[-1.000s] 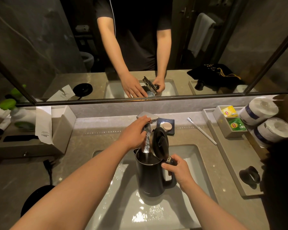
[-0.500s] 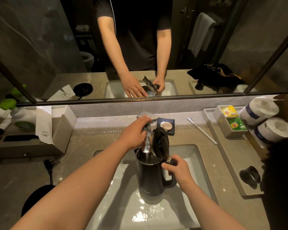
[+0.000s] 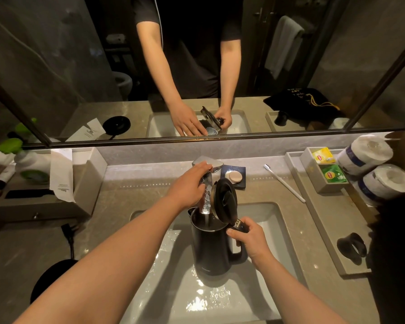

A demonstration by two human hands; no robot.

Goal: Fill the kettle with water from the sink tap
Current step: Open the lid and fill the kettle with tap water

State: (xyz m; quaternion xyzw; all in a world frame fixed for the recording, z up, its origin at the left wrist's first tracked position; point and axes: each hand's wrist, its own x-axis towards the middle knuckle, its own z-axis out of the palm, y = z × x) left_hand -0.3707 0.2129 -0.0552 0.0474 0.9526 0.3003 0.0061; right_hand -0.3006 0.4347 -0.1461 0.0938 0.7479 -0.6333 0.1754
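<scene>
A dark kettle (image 3: 212,249) is held upright inside the white sink basin (image 3: 264,220), its lid (image 3: 225,199) flipped up. My right hand (image 3: 250,239) grips the kettle's handle. A stream of water (image 3: 206,202) falls from the chrome tap (image 3: 214,163) into the kettle's open mouth. My left hand (image 3: 188,185) rests on the tap's lever, fingers wrapped over it. The water level inside the kettle is hidden in shadow.
The kettle's black base (image 3: 54,277) and its plug (image 3: 67,230) lie on the counter at the left. A soap dish (image 3: 234,176) and a toothbrush (image 3: 284,183) lie behind the basin. A tray (image 3: 318,220) at the right holds tea bags (image 3: 332,175), paper rolls (image 3: 384,181) and a dark cup (image 3: 351,247).
None of note: water keeps running into the kettle and both hands hold their places, the right hand shifting very slightly on the handle.
</scene>
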